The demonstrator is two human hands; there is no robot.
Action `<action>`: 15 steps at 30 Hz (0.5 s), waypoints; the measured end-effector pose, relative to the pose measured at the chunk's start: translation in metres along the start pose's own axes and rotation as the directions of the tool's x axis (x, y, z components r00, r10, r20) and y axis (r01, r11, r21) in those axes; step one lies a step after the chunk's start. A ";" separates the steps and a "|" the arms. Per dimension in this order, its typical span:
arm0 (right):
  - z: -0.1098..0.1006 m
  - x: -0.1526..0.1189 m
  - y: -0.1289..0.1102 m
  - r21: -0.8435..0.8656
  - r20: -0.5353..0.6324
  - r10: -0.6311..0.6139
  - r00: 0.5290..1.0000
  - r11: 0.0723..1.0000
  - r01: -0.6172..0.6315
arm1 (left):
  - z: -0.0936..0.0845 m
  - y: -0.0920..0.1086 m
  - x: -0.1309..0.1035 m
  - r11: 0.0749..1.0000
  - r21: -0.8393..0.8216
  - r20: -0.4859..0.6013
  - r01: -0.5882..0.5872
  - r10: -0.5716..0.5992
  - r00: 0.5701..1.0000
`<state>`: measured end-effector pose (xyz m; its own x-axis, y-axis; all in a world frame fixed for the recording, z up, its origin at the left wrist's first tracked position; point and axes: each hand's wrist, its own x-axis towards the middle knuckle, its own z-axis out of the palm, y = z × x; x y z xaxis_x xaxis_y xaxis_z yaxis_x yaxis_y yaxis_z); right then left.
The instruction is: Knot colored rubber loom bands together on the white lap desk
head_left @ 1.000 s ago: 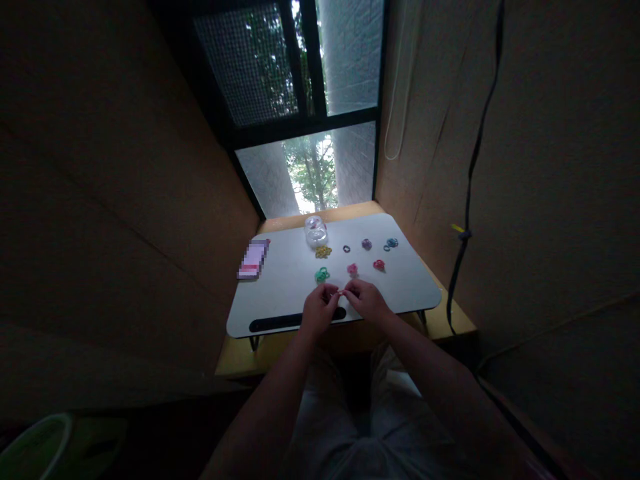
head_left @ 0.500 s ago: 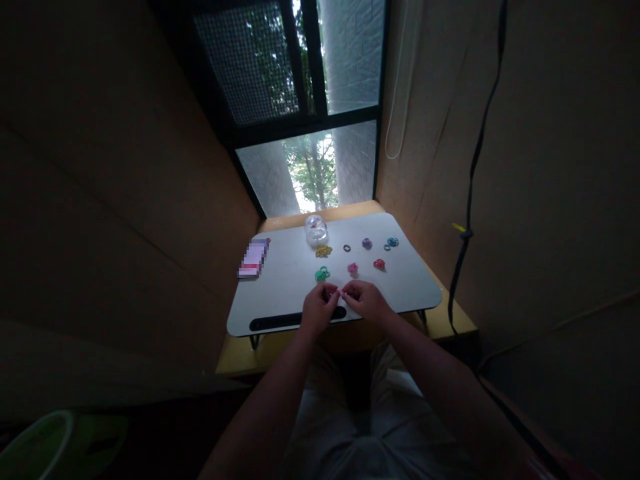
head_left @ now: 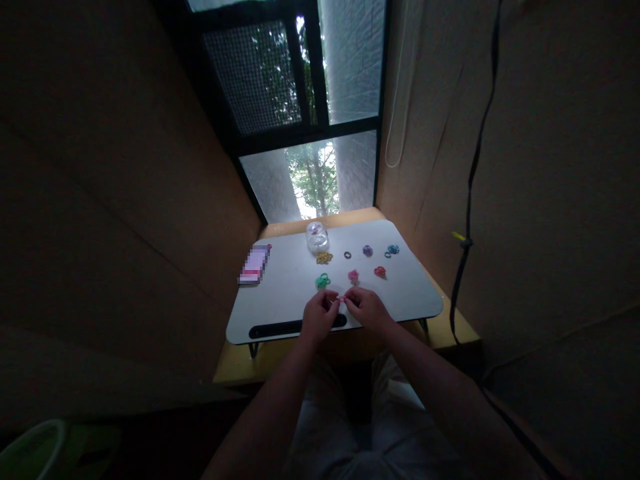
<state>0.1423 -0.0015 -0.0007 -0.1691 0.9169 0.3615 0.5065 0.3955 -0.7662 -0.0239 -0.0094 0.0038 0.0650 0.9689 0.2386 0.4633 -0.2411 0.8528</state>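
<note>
My left hand [head_left: 319,316] and my right hand [head_left: 367,308] meet over the near edge of a white lap table [head_left: 280,297]. Between their pinched fingertips stretches a small pink hair tie [head_left: 342,299]; its ends are hidden by the fingers. Just beyond my hands lie a green bunch of hair ties [head_left: 323,281], a pink bunch [head_left: 353,275] and a red bunch [head_left: 380,272]. Farther back sit a yellow bunch [head_left: 324,257], a single dark hair tie [head_left: 347,255], a purple bunch [head_left: 367,251] and a blue bunch [head_left: 393,249].
A clear plastic jar [head_left: 317,239] lies at the table's back. On the left rests a phone [head_left: 255,265], its screen blurred. A black slot [head_left: 275,329] runs along the front edge. A dark cord [head_left: 470,187] hangs at the right, and a window [head_left: 310,177] stands behind.
My fingertips have drawn slightly apart, and more of the pink hair tie shows between them. The whole view has shifted a little, so the table sits lower.
</note>
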 end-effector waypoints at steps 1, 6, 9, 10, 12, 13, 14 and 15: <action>0.000 0.000 0.000 -0.001 0.002 -0.001 1.000 1.000 0.001 | 0.000 0.000 0.000 1.000 -0.004 0.012 -0.004 0.004 1.000; 0.000 0.000 -0.001 0.018 0.022 -0.001 1.000 1.000 0.001 | 0.003 -0.001 -0.001 0.999 -0.046 0.036 -0.007 0.009 0.999; -0.001 0.001 -0.001 0.005 0.035 -0.005 0.999 1.000 0.005 | 0.003 0.002 -0.002 0.999 -0.044 0.041 0.004 -0.003 0.999; -0.001 0.001 -0.001 0.002 0.034 0.001 0.999 1.000 -0.001 | 0.003 0.003 -0.002 0.999 -0.036 0.052 0.010 -0.008 0.999; -0.001 0.002 -0.001 -0.001 0.035 0.008 0.999 1.000 -0.008 | 0.002 0.006 -0.003 1.000 -0.016 0.066 0.013 -0.011 0.998; -0.001 0.002 -0.002 -0.002 0.035 0.012 0.999 1.000 -0.012 | 0.001 0.007 -0.004 1.000 -0.005 0.068 0.009 -0.009 0.998; -0.002 0.002 -0.002 -0.004 0.036 0.014 0.999 1.000 -0.014 | 0.001 0.008 -0.004 1.000 0.007 0.065 0.003 -0.003 0.998; -0.002 0.002 -0.003 -0.006 0.038 0.017 0.999 1.000 -0.017 | 0.000 0.008 -0.004 1.000 0.019 0.061 -0.004 0.003 0.998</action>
<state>0.1423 -0.0006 0.0032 -0.1924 0.9248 0.3282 0.5144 0.3799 -0.7688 -0.0204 -0.0154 0.0099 0.1203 0.9698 0.2124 0.4798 -0.2441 0.8427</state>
